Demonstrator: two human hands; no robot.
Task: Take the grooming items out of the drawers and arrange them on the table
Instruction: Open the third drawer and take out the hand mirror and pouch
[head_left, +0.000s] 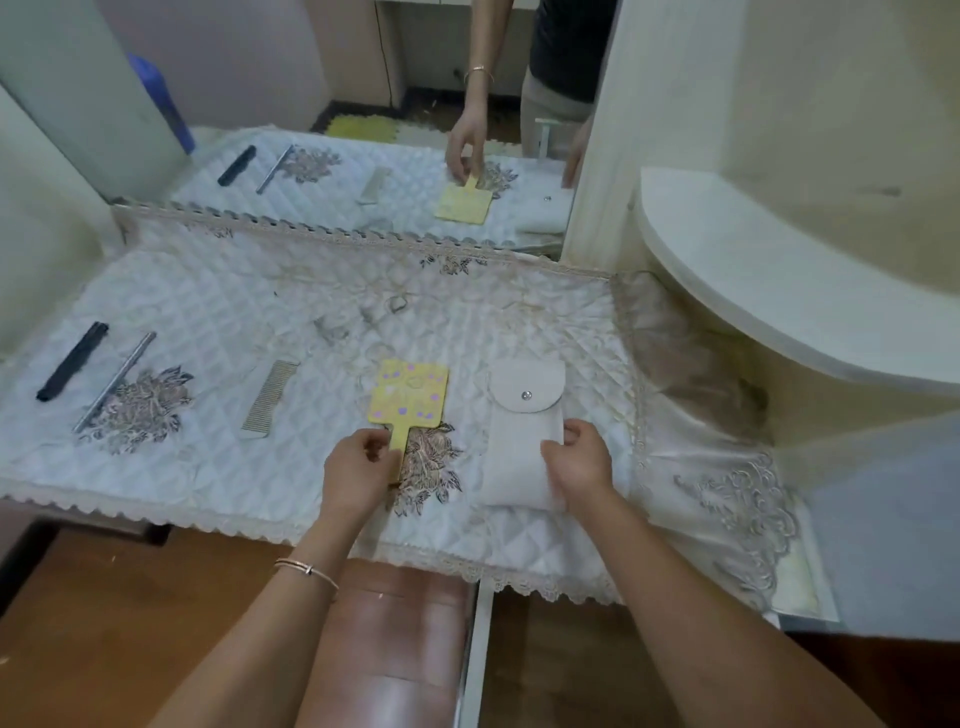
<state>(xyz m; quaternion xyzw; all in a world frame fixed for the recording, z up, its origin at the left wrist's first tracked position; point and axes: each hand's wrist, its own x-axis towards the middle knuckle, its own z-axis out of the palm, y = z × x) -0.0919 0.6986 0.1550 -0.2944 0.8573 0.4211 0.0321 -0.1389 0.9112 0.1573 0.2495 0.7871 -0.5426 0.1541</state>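
Quilted table (218, 312), left hand (358, 462) pinching mirror handle (399, 439), right hand (579, 460) on pouch (524, 415)

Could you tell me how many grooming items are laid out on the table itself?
5: black item far left, metal rod, comb, yellow hand mirror, grey pouch rightmost.

Looks like a bedroom dressing table at someone's home: a big mirror (332, 104) at the far side, a quilted lace-edged cloth (218, 291) over the tabletop, a comb (270, 397) on it, cream curved shelves (779, 291) on the right, wood floor (130, 623) below.
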